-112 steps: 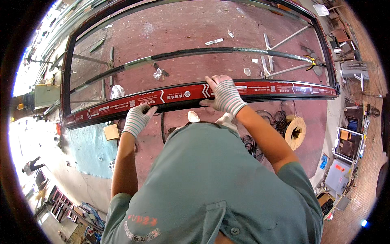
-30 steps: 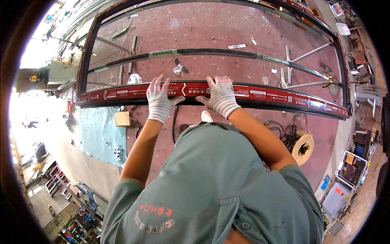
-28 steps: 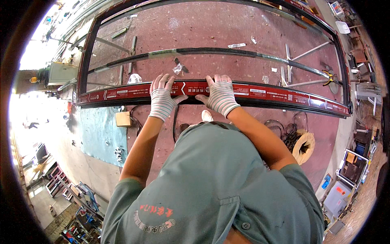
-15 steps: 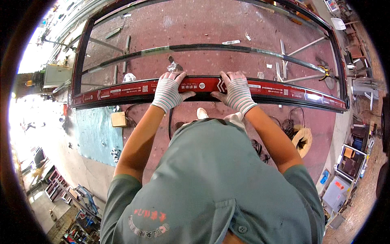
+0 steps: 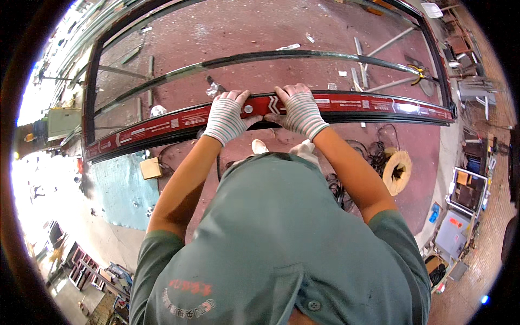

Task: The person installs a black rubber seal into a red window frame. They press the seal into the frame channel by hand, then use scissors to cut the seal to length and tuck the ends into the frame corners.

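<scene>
A large dark window frame spans the view in front of me, its near rail covered with red printed film. My left hand and my right hand, both in striped gloves with bare fingertips, grip this rail near its middle. Their fingers curl over the far edge while the thumbs lie along the near side, tips almost meeting. Across the frame's opening runs a long dark bar. Yellow-handled pliers rest at that bar's right end.
Thin metal struts show through the frame. On the reddish floor lie a round tan spool, black cables and scraps. A cardboard box sits by a teal mat at left. A grey cart stands at right.
My hands have come closer together along the rail, the right one shifting left. The frame now sits slightly higher and more tilted in view, its left end lower than its right.
</scene>
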